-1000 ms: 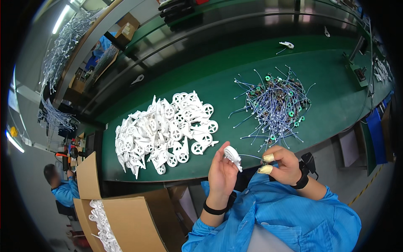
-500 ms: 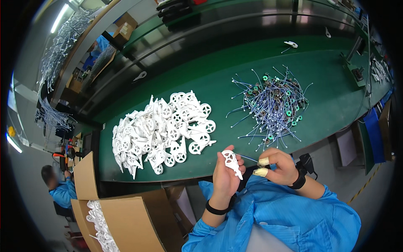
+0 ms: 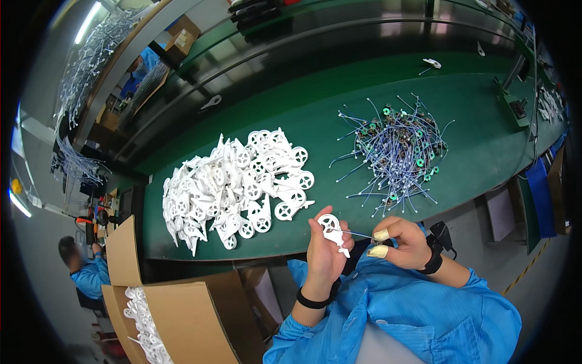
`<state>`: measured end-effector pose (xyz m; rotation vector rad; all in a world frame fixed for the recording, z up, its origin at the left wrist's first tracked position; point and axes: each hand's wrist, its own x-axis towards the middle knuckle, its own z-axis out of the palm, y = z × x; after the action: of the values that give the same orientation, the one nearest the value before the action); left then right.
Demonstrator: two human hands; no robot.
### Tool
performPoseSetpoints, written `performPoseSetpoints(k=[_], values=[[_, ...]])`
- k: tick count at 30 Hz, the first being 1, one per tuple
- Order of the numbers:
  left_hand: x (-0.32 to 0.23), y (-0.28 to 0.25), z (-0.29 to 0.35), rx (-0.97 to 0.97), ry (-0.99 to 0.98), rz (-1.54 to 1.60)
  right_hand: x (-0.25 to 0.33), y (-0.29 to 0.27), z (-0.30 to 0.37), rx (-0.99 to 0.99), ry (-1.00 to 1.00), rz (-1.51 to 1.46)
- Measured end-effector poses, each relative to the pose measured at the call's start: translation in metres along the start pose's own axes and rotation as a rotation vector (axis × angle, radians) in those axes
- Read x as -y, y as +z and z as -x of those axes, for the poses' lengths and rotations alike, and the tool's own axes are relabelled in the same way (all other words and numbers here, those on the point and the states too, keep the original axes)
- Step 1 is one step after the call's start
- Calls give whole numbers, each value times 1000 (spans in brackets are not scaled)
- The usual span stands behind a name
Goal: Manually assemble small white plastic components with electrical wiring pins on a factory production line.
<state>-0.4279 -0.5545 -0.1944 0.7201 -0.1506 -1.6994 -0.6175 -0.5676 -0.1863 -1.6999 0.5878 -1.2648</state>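
Note:
My left hand (image 3: 321, 258) is closed around a white plastic part (image 3: 329, 223) with a round, spoked end and a narrow tail pointing down. My right hand (image 3: 409, 246), with yellow coverings on thumb and forefinger, pinches one end of a thin blue wire (image 3: 359, 234). The wire's other end reaches the white part; whether it passes through cannot be made out. Both hands are just off the table's near edge. Ahead on the left lies a heap of similar white parts (image 3: 233, 188). To its right is a tangled pile of blue wires (image 3: 397, 155) with green and brownish ends.
A green table (image 3: 321, 127) stretches across. An open cardboard box (image 3: 182, 321) of white parts stands at the lower left. A few loose parts lie toward the back. A green fixture (image 3: 515, 106) is at the right. Another person in blue (image 3: 91, 276) sits at the far left.
The white part has turned slightly in my left hand and shifted a little left. The blue wire now shows as a straighter line between the part and my right hand, which has barely moved.

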Motion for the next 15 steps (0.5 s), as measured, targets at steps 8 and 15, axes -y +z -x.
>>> performPoseSetpoints(k=[8,15], values=[[1,-15,-1,73,70,-25,-11,14,7,-80,231,-133],[6,6,9,119,138,-239,-7,25,-6,-119,432,-358]])
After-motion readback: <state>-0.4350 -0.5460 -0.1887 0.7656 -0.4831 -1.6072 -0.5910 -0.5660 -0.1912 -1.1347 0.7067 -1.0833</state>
